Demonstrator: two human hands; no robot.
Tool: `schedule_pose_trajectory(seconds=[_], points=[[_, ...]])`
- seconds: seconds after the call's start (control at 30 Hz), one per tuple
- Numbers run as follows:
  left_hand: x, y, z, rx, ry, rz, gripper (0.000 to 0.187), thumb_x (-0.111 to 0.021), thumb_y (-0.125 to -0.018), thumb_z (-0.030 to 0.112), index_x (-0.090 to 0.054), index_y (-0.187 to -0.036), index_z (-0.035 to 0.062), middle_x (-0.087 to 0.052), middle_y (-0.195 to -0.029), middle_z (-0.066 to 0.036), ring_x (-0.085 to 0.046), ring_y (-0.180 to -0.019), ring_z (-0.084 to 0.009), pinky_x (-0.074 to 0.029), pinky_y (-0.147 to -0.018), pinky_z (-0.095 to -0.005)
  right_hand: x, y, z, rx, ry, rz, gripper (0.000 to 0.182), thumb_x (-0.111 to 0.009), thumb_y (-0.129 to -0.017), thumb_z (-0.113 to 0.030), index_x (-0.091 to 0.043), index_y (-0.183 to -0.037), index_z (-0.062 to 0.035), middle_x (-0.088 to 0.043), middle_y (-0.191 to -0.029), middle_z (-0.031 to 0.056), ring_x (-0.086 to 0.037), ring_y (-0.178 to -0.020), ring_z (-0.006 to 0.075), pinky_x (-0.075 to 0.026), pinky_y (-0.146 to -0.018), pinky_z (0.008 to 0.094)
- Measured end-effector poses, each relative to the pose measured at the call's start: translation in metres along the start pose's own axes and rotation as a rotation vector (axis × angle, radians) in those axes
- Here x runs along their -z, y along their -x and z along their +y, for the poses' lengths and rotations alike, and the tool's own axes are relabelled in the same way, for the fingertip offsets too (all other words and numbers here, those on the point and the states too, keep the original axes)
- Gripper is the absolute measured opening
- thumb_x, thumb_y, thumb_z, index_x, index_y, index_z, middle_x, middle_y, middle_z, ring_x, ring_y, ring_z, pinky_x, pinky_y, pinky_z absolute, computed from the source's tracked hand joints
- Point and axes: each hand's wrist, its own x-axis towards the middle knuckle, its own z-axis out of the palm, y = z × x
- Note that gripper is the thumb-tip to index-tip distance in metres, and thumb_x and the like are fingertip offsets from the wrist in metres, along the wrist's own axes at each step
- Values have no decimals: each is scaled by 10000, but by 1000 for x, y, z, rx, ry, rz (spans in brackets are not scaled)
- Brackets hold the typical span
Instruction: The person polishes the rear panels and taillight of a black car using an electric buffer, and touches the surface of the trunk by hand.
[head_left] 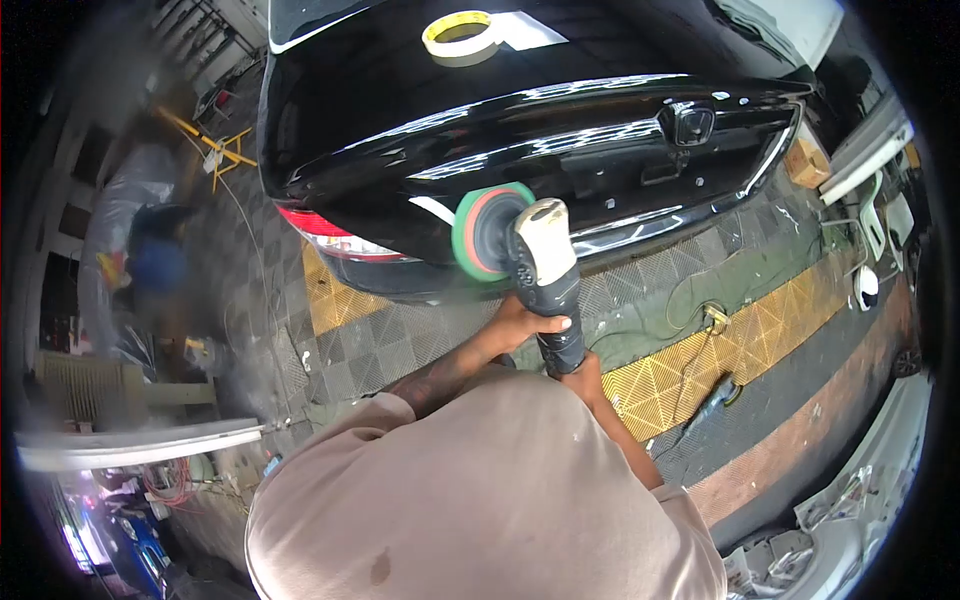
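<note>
A car polisher (545,285) with a cream-topped head and a black body points away from me. Its round green pad (463,240) is tilted on edge against the rear of a black car (380,190), below the boot lid's edge and beside the red and white tail light (340,236). My left hand (522,324) is closed on the polisher's body, thumb across its top. Behind it, my right hand (580,376) grips the rear end of the handle, its fingers mostly hidden under the tool.
A roll of masking tape (461,50) lies on the car beside a white sheet (527,31). Grey and yellow floor tiles (665,375) carry loose cables and a second power tool (715,402). A cardboard box (805,162) stands right, a yellow stand (222,155) left.
</note>
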Motion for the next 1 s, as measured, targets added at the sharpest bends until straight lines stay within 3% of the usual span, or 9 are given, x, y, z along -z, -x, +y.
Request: schedule_pose_trajectory(seconds=[0.17, 0.3, 0.37, 0.67, 0.8, 0.9, 1.0], points=[[-11, -36, 2, 69, -4, -167, 632, -843, -690, 124, -567, -1252, 37, -616, -1171, -79, -567, -1112, -204, -452, -983, -382, -5, -6, 28, 43, -60, 171, 296, -776, -683, -67, -667, -937, 42, -718, -838, 124, -679, -754, 191, -533, -711, 336], [-8, -37, 5, 64, -37, -186, 641, -846, -681, 141, -566, -1247, 34, -615, -1157, -75, -569, -1099, -202, -454, -976, -380, -7, -5, 12, -47, -48, 143, 313, -786, -680, -75, -668, -944, 45, -723, -854, 133, -691, -767, 206, -537, -712, 338], [-4, -30, 8, 33, -42, -190, 633, -846, -685, 140, -566, -1243, 33, -614, -1153, -73, -569, -1094, -200, -458, -968, -379, -9, -8, 21, 131, -29, 162, 306, -782, -683, -67, -675, -948, 43, -728, -867, 140, -697, -787, 211, -537, -713, 334], [7, 20, 4, -64, 23, 144, 507, -786, -749, 64, -555, -1200, 43, -597, -1108, -57, -568, -1055, -177, -459, -940, -375, -1, -14, -14, 73, -21, -143, 261, -744, -725, -70, -678, -946, 53, -726, -878, 134, -661, -836, 136, -527, -745, 329], [-3, 22, 3, -33, 9, 158, 503, -785, -751, 66, -557, -1199, 44, -599, -1102, -56, -573, -1047, -179, -461, -938, -372, 4, -2, -16, 36, -36, -120, 264, -734, -717, -60, -677, -949, 50, -717, -869, 118, -654, -823, 140, -525, -748, 326], [-3, 8, -3, 43, -5, 73, 512, -802, -744, 86, -567, -1197, 41, -607, -1104, -59, -582, -1041, -180, -475, -924, -366, 5, 1, -14, -7, -51, -76, 273, -731, -704, -56, -675, -951, 46, -711, -863, 111, -652, -807, 148, -527, -746, 331], [-10, -22, -14, -11, -2, -49, 539, -824, -728, 97, -577, -1204, 36, -618, -1109, -60, -593, -1034, -180, -486, -913, -360, 12, -4, 9, -22, 0, 1, 299, -731, -686, -51, -673, -965, 42, -712, -867, 102, -656, -795, 157, -527, -740, 331]])
